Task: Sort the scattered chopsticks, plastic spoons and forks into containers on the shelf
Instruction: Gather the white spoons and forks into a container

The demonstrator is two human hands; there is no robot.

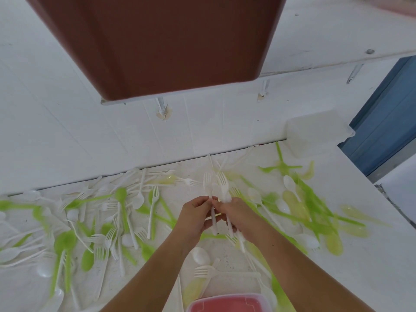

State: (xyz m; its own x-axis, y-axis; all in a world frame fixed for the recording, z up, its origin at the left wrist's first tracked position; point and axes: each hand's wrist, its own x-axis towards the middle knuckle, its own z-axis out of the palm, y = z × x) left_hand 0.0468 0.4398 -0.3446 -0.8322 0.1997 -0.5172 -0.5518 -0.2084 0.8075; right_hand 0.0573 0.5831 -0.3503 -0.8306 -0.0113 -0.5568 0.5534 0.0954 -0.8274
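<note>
I see green spoons (65,242) and loose forks (154,194) strewn across the bench (371,255). Over bench centre, my left grip (195,213) pinches a single fork (207,181) by its handle. My right grip (236,213) is clamped on a fork bundle (222,188). Clear tub (315,134) sits far right.

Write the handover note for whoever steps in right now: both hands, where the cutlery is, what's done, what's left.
Left hand: pinches the handle of a single white plastic fork, tines up.
Right hand: holds a bundle of white plastic forks.
Things: green and white plastic spoons and forks lie scattered over the white counter. Brown plastic tub on the shelf above, translucent white box at the counter's right rear, pink lidded box at the near edge.
Done: a handful of white forks gathered. What the containers hold is not visible.
Left: almost the whole pile.
</note>
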